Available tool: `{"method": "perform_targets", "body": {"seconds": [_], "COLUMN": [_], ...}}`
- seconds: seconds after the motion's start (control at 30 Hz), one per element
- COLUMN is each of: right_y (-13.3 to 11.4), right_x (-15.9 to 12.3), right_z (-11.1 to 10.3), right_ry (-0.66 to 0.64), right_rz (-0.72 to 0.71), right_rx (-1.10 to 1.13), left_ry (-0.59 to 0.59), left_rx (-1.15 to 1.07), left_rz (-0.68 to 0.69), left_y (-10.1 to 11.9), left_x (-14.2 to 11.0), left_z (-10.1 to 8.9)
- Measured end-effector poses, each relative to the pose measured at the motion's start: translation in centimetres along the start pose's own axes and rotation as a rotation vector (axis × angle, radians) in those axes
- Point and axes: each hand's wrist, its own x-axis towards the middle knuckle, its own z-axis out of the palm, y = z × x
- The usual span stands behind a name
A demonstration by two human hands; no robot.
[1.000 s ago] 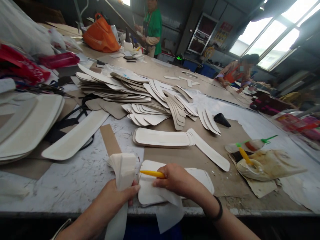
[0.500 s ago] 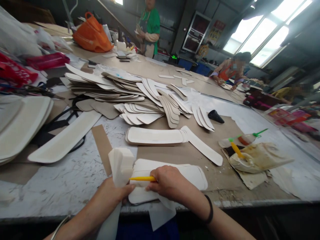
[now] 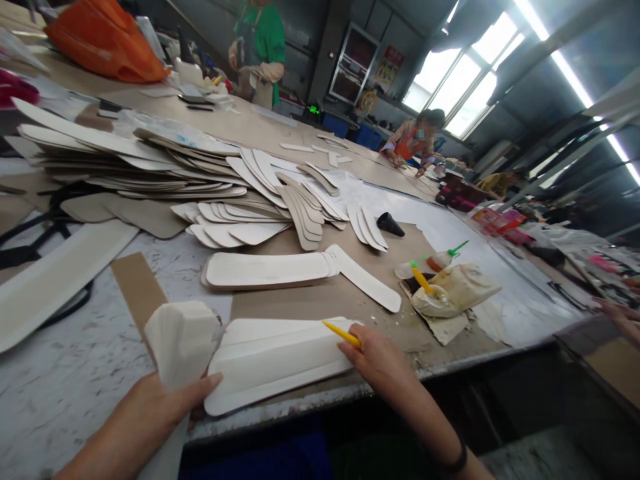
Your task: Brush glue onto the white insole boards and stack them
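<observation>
My left hand (image 3: 167, 400) is closed around a thick folded bundle of thin white strips (image 3: 183, 337). One tail of that material hangs below the hand. Its thumb reaches the left end of a small stack of long white panels (image 3: 250, 393) with rounded corners. A thin, greyish-white band lies lengthwise over the top panel. At the stack's right end is my right hand (image 3: 383, 363), which grips a yellow pointed stick (image 3: 343, 333) with the tip aimed left. Its fingertips touch the panel's edge.
Behind lie another panel stack (image 3: 273, 268), a slanted panel (image 3: 370, 283) and a large pile of curved pieces (image 3: 145, 167). A black cone (image 3: 390, 225) and a stained cream pouch (image 3: 457, 290) stand farther right. Co-workers, one in green (image 3: 270, 40), stand beyond. The table edge runs close by.
My right hand has moved from the stack's left end to its right end with the yellow stick. The loose strip no longer hangs over the front edge. The view has swung right.
</observation>
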Motion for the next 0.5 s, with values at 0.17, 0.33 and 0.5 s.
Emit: {"method": "perform_targets", "body": {"seconds": [0.17,0.33,0.5], "right_y": [-0.7,-0.4,-0.4], "right_x": [0.5,0.9,0.7], "right_z": [0.0,0.3,0.3], "right_ry": [-0.018,-0.044,-0.001], "right_rz": [0.032,0.027,0.051], "right_rx": [-0.067,-0.059,-0.133], "left_ry": [0.008,0.114,0.094], "left_rx": [0.006,0.03,0.031], "left_rz": [-0.057,-0.028,-0.032], "left_y": [0.0,1.2,0.9], "left_x": [0.3,-0.7,-0.3], "left_z": [0.2,0.7,0.8]}}
